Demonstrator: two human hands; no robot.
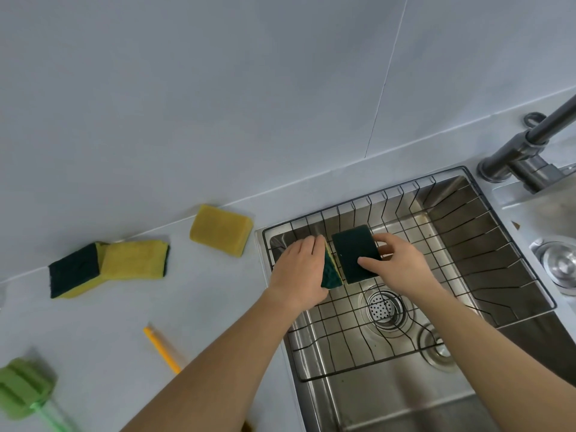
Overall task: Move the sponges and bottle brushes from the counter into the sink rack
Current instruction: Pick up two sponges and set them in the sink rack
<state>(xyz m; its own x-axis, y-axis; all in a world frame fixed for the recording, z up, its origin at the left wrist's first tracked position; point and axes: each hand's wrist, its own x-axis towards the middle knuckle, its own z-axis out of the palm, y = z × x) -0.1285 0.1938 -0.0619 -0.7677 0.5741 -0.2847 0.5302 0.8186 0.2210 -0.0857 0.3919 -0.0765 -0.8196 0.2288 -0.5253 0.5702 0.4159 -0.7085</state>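
Both forearms reach over the sink's near-left corner. Left hand [300,269] grips one sponge [331,271] on edge; right hand [402,265] pinches a second sponge [355,254], green side up, inside the wire rack [486,269]. Three sponges [222,229] lie along the worktop's back edge; a green brush [21,388] and yellow handle [162,349] lie nearer, apart.

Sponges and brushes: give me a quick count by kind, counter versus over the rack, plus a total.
Sponges on the counter: 3 (plain yellow one, yellow-and-green pair)
Sponges held over the sink rack: 2 (left hand holds one, right hand holds one)
Brushes on the counter: 2 (green brush, yellow-handled brush)
Total: 7
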